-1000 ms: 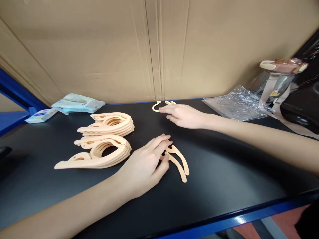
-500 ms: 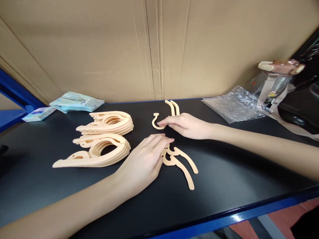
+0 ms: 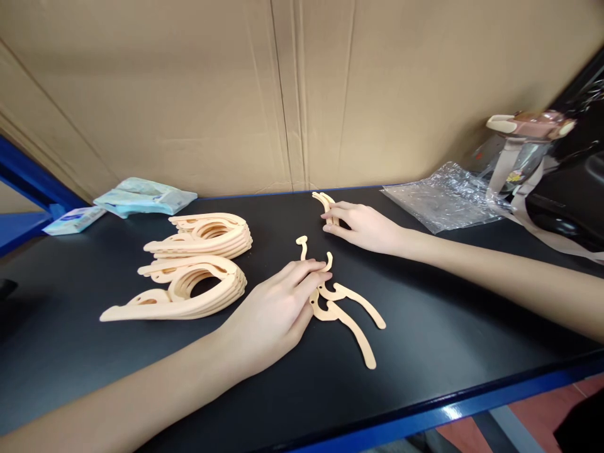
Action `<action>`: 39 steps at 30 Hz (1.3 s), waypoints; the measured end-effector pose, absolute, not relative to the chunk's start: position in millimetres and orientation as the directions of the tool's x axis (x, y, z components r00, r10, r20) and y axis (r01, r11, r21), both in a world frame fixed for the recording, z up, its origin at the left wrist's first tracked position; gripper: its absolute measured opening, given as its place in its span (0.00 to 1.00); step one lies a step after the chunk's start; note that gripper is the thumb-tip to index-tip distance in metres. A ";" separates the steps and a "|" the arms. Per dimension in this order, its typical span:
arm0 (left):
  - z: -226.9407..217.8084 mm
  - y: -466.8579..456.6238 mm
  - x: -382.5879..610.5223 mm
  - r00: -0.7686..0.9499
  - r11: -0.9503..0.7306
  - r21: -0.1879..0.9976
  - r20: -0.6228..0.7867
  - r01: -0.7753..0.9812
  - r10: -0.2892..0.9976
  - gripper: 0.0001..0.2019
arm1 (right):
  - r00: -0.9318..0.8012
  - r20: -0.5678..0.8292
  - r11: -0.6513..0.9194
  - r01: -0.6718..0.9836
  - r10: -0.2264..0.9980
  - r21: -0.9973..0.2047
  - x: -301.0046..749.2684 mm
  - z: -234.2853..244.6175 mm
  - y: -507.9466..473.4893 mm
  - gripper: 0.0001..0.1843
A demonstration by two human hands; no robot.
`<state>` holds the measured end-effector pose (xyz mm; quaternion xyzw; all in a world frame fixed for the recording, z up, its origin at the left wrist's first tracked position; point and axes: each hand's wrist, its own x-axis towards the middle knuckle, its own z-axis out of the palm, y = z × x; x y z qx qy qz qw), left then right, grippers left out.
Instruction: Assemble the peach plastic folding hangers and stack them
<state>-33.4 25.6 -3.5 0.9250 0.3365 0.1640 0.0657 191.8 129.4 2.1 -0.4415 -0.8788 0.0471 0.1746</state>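
Observation:
My left hand is closed over a beige hanger hook, with its fingertips near the hook's bend. From under those fingers two curved, notched hanger arms fan out to the right on the black tabletop. Some of these parts are hidden by the hand. Farther back, my right hand pinches slim curved beige strips between thumb and fingers; their lower ends are partly covered. Left of my left hand lie two stacks of folded beige hangers, a front stack and a back stack.
Blue-white soft packs, a larger one and a smaller one, lie at the back left. A clear plastic bag and a strapped bottle stand at the right. Cardboard walls the back; a blue edge runs in front.
My right hand has left the hook, moved slightly back and taken hold of the curved strips. The hook has turned under my left hand, and the hanger arms have shifted slightly right.

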 end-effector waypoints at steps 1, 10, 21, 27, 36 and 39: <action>-3.1 25.5 -33.2 0.734 -0.778 0.234 0.260 0.583 0.627 0.20 | -0.555 0.267 0.612 0.753 0.788 -0.239 192.7 1.5 125.9 0.18; -0.5 24.1 -34.1 0.838 -0.875 0.249 0.269 0.415 0.474 0.17 | -0.640 0.330 0.720 0.610 0.694 -0.331 218.7 -2.6 94.5 0.08; -0.6 24.0 -35.1 0.860 -0.895 0.232 0.267 0.380 0.435 0.17 | -0.583 0.386 0.699 0.566 0.715 -0.438 230.4 -10.3 94.8 0.18; -3.5 25.4 -35.8 0.859 -0.900 0.227 0.282 0.373 0.427 0.16 | -0.462 0.422 0.621 0.654 0.780 -0.433 231.6 -13.6 101.1 0.12; -2.5 26.9 -35.1 0.855 -0.903 0.213 0.298 0.374 0.424 0.17 | -0.483 0.426 0.640 0.646 0.765 -0.416 231.8 -12.7 100.8 0.09; -1.9 26.0 -34.9 0.855 -0.901 0.221 0.295 0.374 0.427 0.17 | -0.498 0.427 0.652 0.639 0.755 -0.407 232.1 -11.8 99.4 0.09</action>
